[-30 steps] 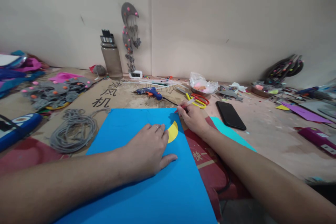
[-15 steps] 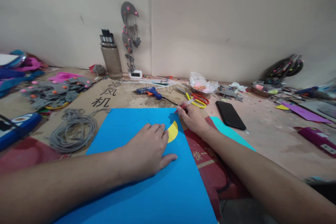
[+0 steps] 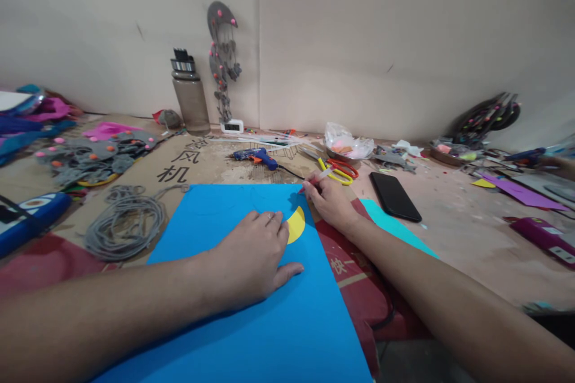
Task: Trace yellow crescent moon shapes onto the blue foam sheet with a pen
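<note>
A large blue sheet (image 3: 287, 329) lies in front of me, with faint curved pen lines near its far edge. My left hand (image 3: 256, 254) rests flat on it, fingers stretched and thumb out. Its fingertips touch a yellow paper crescent (image 3: 296, 226), part of which the hand covers. At the sheet's far right corner, my right hand (image 3: 327, 198) is closed around a pen (image 3: 321, 175) with a pinkish-red tip end pointing down at the blue surface.
Beyond the sheet lie a blue glue gun (image 3: 256, 157), scissors (image 3: 336, 172) and a plastic-lined bowl (image 3: 348, 146). A black phone (image 3: 394, 196) sits right of my right hand. Coiled grey cord (image 3: 128, 224) and a bottle (image 3: 191, 99) stand left. Another person's hand (image 3: 557, 164) shows far right.
Another person's hand has come into view at the far right edge, by the glue gun there. My own hands, the sheet and the yellow crescent show almost no movement.
</note>
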The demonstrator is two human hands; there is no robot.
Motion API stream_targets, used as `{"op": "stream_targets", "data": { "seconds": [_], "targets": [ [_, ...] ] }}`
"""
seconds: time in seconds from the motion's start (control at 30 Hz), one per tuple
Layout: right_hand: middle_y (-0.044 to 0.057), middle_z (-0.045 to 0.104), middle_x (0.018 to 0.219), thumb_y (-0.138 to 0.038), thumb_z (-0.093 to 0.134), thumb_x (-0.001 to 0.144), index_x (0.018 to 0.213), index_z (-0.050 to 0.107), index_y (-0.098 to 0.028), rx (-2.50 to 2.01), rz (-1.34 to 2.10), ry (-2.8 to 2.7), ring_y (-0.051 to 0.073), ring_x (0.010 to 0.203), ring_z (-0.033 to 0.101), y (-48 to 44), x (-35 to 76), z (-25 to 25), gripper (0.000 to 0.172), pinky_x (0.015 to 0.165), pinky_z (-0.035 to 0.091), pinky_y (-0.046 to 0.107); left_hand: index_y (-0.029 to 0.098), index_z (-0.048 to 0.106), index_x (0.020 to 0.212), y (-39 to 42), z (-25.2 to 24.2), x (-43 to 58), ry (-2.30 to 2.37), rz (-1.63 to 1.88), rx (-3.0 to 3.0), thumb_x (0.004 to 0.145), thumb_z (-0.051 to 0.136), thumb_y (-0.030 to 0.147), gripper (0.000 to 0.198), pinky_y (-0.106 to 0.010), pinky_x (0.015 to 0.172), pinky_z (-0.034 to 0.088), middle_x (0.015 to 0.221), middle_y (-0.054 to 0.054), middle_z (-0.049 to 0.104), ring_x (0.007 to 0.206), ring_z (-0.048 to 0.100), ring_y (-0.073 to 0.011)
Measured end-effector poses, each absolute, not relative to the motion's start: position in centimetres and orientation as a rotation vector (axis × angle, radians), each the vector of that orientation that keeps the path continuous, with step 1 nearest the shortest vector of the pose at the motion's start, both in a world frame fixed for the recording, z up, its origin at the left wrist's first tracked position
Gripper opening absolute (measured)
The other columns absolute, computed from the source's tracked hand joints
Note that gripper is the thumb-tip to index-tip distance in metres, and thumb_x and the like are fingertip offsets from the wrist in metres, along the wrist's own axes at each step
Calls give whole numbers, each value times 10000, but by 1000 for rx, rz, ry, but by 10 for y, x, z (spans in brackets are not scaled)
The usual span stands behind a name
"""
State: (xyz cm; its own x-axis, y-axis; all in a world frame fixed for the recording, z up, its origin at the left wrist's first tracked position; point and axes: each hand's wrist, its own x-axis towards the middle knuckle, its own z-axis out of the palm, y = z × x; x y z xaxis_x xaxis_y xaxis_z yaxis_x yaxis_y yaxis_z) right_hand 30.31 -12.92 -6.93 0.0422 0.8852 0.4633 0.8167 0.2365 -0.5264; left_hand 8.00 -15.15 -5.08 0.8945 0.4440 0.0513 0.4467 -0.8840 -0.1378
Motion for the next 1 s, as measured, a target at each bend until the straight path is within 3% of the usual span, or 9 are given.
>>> {"op": "stream_targets", "data": {
  "seconds": [1.0],
  "targets": [
    [27, 666, 701, -361, 474, 930, 807, 558, -205, -1505, 164, -1568, 184, 686, 630, -128, 309, -70, 215, 689, 455, 299, 49, 600, 1295, -151, -54, 79, -683, -122, -2933, 945, 352, 622, 716, -530, 962, 428, 1371, -256, 544, 1223, 543, -402]
  ]
}}
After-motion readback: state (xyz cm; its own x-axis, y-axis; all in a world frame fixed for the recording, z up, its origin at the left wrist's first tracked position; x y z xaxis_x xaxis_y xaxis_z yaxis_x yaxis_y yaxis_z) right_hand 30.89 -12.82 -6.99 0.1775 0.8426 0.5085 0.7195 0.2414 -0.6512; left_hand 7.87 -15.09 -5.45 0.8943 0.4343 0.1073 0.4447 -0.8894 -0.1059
